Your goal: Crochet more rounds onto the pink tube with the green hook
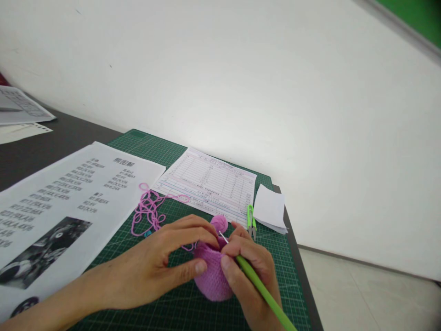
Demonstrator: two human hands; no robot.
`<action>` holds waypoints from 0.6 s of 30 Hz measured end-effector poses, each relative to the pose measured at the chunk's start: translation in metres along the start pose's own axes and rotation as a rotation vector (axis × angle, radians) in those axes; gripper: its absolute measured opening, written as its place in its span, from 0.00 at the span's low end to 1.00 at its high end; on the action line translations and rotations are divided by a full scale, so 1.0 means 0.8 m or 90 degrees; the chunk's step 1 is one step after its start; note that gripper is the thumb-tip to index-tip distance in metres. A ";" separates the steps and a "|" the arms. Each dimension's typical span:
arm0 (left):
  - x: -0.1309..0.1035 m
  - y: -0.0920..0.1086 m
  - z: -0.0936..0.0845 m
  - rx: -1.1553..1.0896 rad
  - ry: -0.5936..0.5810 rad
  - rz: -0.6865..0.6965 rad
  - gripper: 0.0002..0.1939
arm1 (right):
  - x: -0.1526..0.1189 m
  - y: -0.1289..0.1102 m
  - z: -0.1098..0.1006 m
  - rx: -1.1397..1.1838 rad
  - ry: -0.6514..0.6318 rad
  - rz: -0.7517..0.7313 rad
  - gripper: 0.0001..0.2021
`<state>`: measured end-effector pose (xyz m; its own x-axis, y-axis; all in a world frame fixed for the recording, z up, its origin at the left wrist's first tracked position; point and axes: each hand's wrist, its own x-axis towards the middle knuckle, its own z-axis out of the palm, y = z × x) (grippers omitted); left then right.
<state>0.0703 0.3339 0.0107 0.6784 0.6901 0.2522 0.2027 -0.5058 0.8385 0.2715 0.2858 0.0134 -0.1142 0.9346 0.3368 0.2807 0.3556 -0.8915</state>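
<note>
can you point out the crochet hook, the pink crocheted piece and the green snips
crochet hook (263,291): head view, on its green handle
pink crocheted piece (212,276): head view, on its side
green snips (248,219): head view, on one handle

Crochet hook (260,286): green handle cut off by the bottom of the view, fine tip too small to tell whether it sits in a loop of the pink crocheted piece (214,281), whose rim the left hand (155,259) partly covers. Printed sheet (113,188), lapping the cutting mat's (287,285) left edge, runs out of view left; form (206,181) by the mat's far edge, print illegible. Small blue thing (148,233) beside the left hand, unidentifiable.
</note>
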 end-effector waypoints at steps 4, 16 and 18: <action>0.002 0.000 0.007 -0.033 -0.019 0.016 0.07 | -0.003 0.004 0.006 -0.005 0.002 0.011 0.09; -0.003 -0.012 0.011 -0.024 0.009 -0.019 0.12 | -0.009 0.000 0.009 -0.034 0.039 -0.005 0.06; -0.003 -0.011 0.013 -0.024 0.019 -0.019 0.12 | -0.009 -0.001 0.011 -0.041 0.057 -0.011 0.07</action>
<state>0.0744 0.3318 -0.0024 0.6506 0.7204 0.2402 0.1960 -0.4648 0.8635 0.2636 0.2788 0.0090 -0.0350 0.9244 0.3799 0.3398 0.3684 -0.8653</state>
